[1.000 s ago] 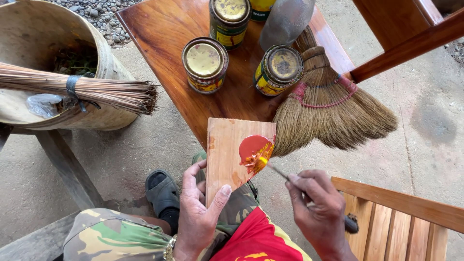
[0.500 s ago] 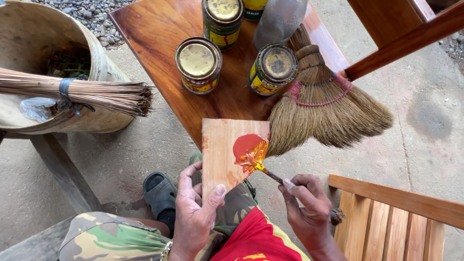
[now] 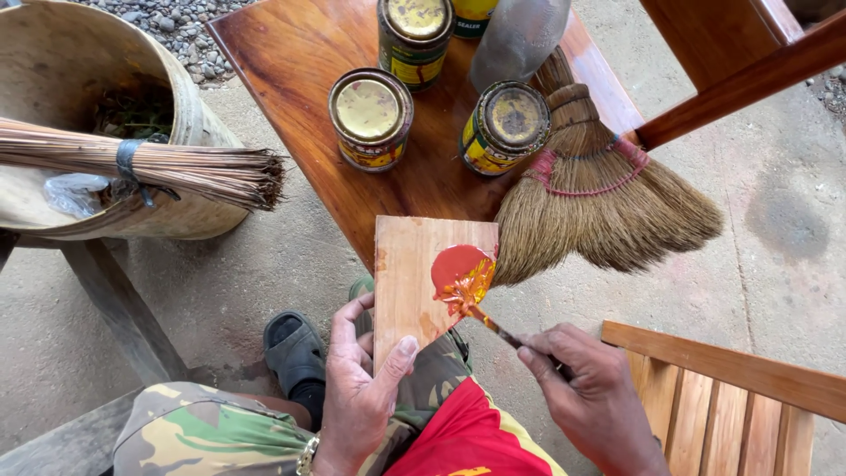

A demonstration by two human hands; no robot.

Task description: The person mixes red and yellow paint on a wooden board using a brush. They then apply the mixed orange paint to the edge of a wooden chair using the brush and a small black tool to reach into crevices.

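My left hand (image 3: 359, 379) grips the lower edge of a small light wooden board (image 3: 414, 278), thumb on its face. A blob of red and yellow paint (image 3: 461, 273) lies on the board's right side. My right hand (image 3: 592, 398) holds a thin paintbrush (image 3: 495, 328) whose tip rests in the yellow part of the paint. The board is held above my lap, just in front of a varnished wooden table (image 3: 300, 53).
Three paint cans (image 3: 371, 117) and a grey plastic bottle (image 3: 518, 35) stand on the table, with a straw broom (image 3: 599, 198) lying beside them. A stick broom (image 3: 141, 163) rests across a large basket (image 3: 62, 62) at left. A slatted wooden chair (image 3: 731, 397) is at right.
The brush tip has stayed in the paint while shifting slightly, mixing yellow into red. My right hand moved a little along the handle. The view swayed slightly.
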